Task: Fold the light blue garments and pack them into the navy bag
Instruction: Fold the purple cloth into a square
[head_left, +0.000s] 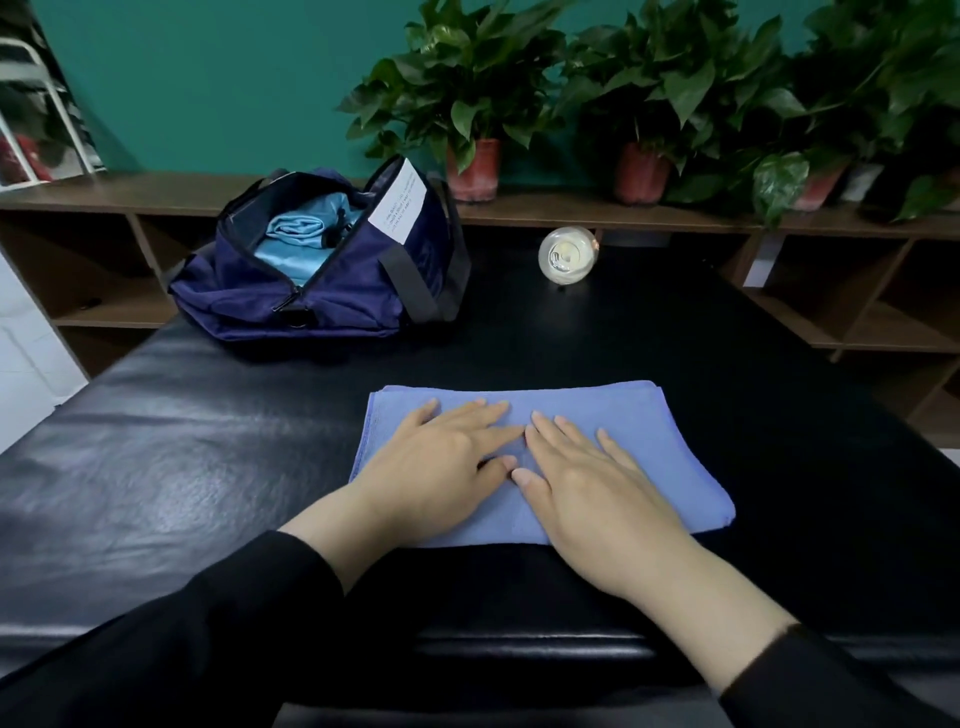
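Folded light blue cloth (639, 436) lies flat on the black padded table (208, 441), near the front edge, centre-right. Left hand (441, 462) rests palm-down on the cloth's left half, fingers straight and slightly spread. Right hand (592, 483) rests palm-down beside it, fingers straight and spread; the two thumbs nearly touch. Both arms in black sleeves (218, 623). Navy bag (322, 291) sits at the table's far left, well apart from the cloth, unzipped, with lighter blue fabric (296, 234) inside. A white label (397, 205) shows on its raised flap. A round glass object (566, 254) stands to the bag's right. Potted plants (472, 104) line the shelf (571, 208) behind.
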